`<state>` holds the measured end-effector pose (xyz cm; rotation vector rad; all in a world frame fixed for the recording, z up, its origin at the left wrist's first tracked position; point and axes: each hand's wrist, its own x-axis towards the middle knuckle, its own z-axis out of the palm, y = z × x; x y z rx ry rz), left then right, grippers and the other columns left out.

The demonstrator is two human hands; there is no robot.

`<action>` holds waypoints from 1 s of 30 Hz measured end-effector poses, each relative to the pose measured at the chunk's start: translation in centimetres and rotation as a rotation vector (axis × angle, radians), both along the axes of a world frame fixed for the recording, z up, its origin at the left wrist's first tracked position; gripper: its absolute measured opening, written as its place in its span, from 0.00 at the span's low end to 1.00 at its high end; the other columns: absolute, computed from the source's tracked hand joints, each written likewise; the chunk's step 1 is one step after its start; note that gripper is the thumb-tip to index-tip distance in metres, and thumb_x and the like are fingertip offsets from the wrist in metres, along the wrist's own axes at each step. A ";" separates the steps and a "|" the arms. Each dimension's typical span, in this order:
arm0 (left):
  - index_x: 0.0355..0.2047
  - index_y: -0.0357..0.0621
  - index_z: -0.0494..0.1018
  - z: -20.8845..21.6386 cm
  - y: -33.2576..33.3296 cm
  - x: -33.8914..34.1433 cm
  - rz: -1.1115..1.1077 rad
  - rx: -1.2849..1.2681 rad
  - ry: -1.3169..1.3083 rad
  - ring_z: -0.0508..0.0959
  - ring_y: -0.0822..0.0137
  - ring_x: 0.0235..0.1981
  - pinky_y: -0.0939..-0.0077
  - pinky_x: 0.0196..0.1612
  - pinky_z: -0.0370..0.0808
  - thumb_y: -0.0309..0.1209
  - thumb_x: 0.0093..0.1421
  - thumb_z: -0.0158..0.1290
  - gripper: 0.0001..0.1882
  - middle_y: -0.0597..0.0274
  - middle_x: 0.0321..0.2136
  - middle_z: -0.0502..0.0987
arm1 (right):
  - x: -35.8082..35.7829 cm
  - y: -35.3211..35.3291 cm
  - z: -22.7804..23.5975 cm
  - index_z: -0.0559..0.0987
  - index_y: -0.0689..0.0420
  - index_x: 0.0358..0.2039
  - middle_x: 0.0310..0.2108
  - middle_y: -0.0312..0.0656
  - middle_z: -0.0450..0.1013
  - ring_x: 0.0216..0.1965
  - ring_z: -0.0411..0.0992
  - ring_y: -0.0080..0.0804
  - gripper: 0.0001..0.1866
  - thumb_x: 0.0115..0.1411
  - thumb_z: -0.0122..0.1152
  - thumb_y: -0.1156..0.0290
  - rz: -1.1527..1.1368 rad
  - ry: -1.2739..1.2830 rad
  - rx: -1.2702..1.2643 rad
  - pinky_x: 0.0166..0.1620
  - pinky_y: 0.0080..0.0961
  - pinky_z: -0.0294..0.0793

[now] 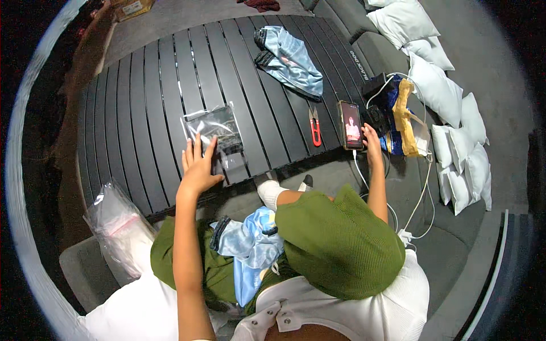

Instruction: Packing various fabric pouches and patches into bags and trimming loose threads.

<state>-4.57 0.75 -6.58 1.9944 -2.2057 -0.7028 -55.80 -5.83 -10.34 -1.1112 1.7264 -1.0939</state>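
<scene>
My left hand lies with fingers spread on a clear plastic bag on the black slatted table. At the table's right front edge, my right hand has its fingers on the right side of a smartphone, whose screen is lit and shows a figure; part of the grip is hidden. Red-handled thread snips lie just left of the phone. Beyond them is a light blue satin garment with black trim. A similar blue satin piece rests on my lap over green cloth.
A clear bag of white material stands at the table's left front corner. White cables run down from a blue and yellow bag at the right. Several white pillows lie along the grey sofa. A cardboard box sits far left.
</scene>
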 end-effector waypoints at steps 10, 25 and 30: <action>0.61 0.53 0.50 -2.5 -1.0 -2.2 0.175 -0.448 0.272 0.47 0.41 0.60 0.52 0.59 0.51 0.32 0.51 0.53 0.38 0.47 0.61 0.46 | 0.6 -0.5 -0.4 0.71 0.56 0.48 0.45 0.36 0.69 0.46 0.64 0.23 0.19 0.60 0.49 0.59 -0.052 0.219 -0.101 0.47 0.21 0.60; 0.55 0.44 0.61 -4.1 -0.8 -3.5 0.381 -0.663 0.294 0.60 0.48 0.57 0.62 0.54 0.62 0.27 0.55 0.49 0.25 0.50 0.54 0.63 | 26.9 1.7 3.0 0.74 0.54 0.37 0.46 0.41 0.67 0.46 0.64 0.41 0.18 0.42 0.59 0.76 0.984 0.653 -0.914 0.49 0.35 0.62; 0.55 0.42 0.60 -4.1 -1.3 -3.4 0.363 -0.677 0.400 0.62 0.48 0.55 0.64 0.54 0.62 0.20 0.51 0.45 0.28 0.45 0.53 0.62 | 30.7 3.2 0.7 0.74 0.61 0.38 0.43 0.47 0.69 0.48 0.67 0.41 0.15 0.47 0.53 0.73 1.282 0.481 -1.076 0.53 0.34 0.64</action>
